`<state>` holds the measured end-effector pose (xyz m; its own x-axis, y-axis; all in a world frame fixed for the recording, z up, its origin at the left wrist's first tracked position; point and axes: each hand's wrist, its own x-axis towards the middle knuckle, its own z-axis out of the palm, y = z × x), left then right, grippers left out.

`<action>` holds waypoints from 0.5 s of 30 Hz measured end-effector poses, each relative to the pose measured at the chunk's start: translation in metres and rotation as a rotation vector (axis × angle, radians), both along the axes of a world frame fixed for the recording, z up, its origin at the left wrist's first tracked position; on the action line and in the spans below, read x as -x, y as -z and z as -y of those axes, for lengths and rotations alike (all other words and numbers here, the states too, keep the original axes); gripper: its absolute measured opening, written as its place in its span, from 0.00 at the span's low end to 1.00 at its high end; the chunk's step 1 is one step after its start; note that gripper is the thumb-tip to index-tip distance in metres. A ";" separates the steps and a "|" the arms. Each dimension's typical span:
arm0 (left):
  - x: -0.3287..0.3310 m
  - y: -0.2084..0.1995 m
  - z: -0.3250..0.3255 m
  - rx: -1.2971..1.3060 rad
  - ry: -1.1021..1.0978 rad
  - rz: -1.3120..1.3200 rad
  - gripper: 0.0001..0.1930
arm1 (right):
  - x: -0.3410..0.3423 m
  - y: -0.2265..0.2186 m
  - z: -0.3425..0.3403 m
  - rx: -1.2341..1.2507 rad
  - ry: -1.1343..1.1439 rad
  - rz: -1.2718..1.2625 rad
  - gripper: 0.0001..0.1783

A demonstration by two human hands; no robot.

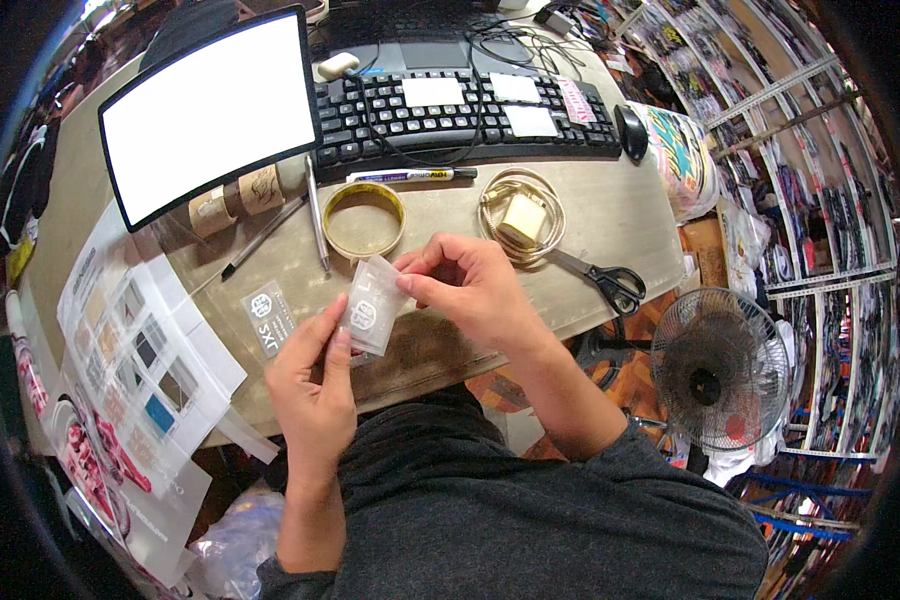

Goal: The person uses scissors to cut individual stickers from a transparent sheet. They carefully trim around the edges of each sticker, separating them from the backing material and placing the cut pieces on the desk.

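Observation:
In front of my body, over the table's near edge, both hands hold a small stack of translucent labels (372, 310) with white print. My left hand (313, 385) pinches the stack's left edge between thumb and fingers. At its upper right corner, my right hand (475, 295) has thumb and forefinger closed on it. How many layers the stack has, I cannot make out. Another translucent label (268, 318) with white print lies flat on the table (450, 215), just left of my left hand.
Beyond my hands lie a tape roll (398, 215), a marker (415, 175), a charger (522, 220) with coiled cable, and black-handled scissors (615, 288). A keyboard (370, 130) and a bright screen (210, 115) stand behind. Printed papers (210, 360) cover the left; a fan (705, 385) is right.

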<state>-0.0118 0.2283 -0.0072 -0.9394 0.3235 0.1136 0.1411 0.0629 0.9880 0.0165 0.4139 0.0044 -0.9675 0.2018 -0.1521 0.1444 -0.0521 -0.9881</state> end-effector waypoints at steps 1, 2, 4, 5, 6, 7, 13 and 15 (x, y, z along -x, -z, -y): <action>0.002 -0.001 0.002 -0.008 0.010 0.000 0.13 | 0.002 0.000 -0.002 0.016 -0.026 0.006 0.05; 0.004 -0.003 0.003 -0.013 0.024 0.017 0.13 | 0.003 -0.001 -0.002 0.017 -0.023 -0.007 0.05; 0.006 -0.003 0.005 -0.015 0.054 0.061 0.13 | 0.003 0.002 -0.003 0.026 -0.012 -0.022 0.04; 0.007 -0.003 0.004 -0.004 0.047 0.059 0.13 | 0.002 0.003 -0.006 0.063 -0.008 -0.040 0.04; 0.007 -0.004 0.003 0.007 0.036 0.052 0.13 | 0.002 0.003 -0.007 0.096 -0.009 -0.059 0.04; 0.008 -0.005 0.003 0.019 0.025 0.047 0.13 | 0.001 0.002 -0.008 0.128 -0.009 -0.077 0.04; 0.009 -0.004 0.007 0.068 -0.026 -0.036 0.13 | -0.004 0.000 -0.027 0.559 0.069 -0.152 0.03; 0.009 -0.006 0.007 0.088 -0.017 -0.077 0.13 | -0.004 -0.004 -0.024 0.609 0.001 -0.202 0.03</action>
